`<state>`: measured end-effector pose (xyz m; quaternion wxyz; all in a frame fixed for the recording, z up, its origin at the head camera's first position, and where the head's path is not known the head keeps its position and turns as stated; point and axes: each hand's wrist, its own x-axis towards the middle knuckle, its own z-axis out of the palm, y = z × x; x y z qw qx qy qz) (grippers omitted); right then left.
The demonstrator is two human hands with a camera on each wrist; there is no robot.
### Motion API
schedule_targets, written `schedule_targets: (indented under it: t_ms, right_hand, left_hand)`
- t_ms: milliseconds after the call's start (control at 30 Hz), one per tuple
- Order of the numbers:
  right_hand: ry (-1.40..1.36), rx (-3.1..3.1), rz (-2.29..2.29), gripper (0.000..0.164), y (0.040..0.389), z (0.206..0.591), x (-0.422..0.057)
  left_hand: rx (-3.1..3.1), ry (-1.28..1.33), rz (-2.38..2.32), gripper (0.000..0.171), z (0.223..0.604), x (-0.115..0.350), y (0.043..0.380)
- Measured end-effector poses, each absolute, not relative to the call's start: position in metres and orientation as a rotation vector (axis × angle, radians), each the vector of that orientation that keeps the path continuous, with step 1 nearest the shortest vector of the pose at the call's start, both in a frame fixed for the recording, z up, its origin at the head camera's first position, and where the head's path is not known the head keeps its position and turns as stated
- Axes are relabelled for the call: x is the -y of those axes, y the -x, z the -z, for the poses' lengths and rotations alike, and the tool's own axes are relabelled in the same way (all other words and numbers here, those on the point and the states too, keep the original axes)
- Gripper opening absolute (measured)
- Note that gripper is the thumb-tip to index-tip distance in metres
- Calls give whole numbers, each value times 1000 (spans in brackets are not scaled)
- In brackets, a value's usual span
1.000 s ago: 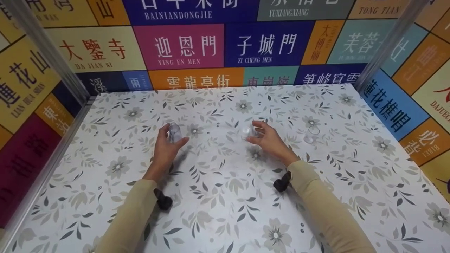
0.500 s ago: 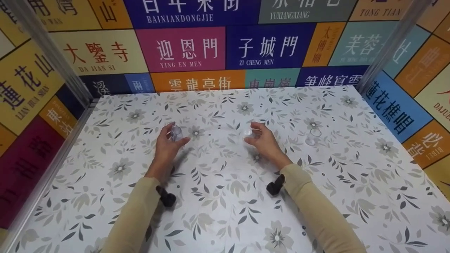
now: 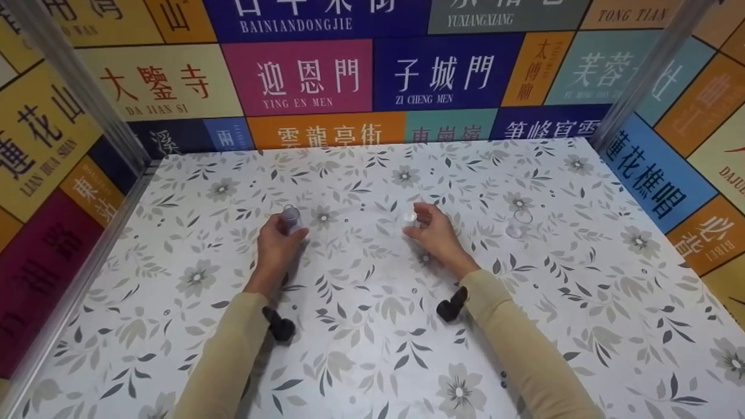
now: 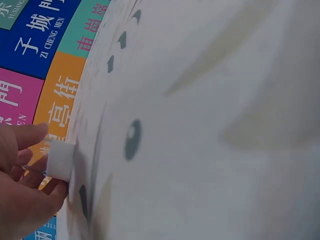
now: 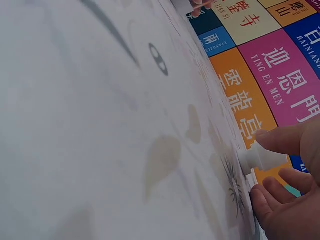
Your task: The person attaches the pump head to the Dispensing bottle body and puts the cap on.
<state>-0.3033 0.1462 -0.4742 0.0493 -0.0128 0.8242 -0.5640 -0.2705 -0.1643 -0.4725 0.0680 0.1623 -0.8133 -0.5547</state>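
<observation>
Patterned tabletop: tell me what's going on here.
Someone in beige sleeves is working over the patterned tabletop. The left hand grips a small clear container, and the right hand has its thumb and fingers around a small whitish piece. The two are apart. A clear cup-like thing sits farther right, touched by neither hand. Whether the held pieces rest on the surface is hard to tell.

A small clear vessel (image 3: 293, 218) with a whitish end sits in the left grip (image 3: 275, 245); well apart, a whitish, stepped piece (image 5: 261, 157) sits in the right grip (image 3: 436, 234).
</observation>
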Motion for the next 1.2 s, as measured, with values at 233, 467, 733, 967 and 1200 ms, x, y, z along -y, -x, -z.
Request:
schedule_targets:
  t_ms: [233,467,733,967,1200]
  right_hand:
    - [34,-2577,1617,57,305,472,-150]
    - [11,-2600,1579,49,306,471,-147]
    - [5,-2651,1566,44,308,469,-142]
    - [22,-2667,1544,43,306,469,-144]
    - [37,-2650,1557,42,306,469,-144]
  left_hand:
    - [2519,-481,1605,48,467,162,270]
    - [2486,-484,1617,42,466,164,268]
    - [2477,-462,1596,34,467,165,268]
    - [2462,-443,1627,33,468,165,267]
    - [2470,-453,1630,36,469,167,266]
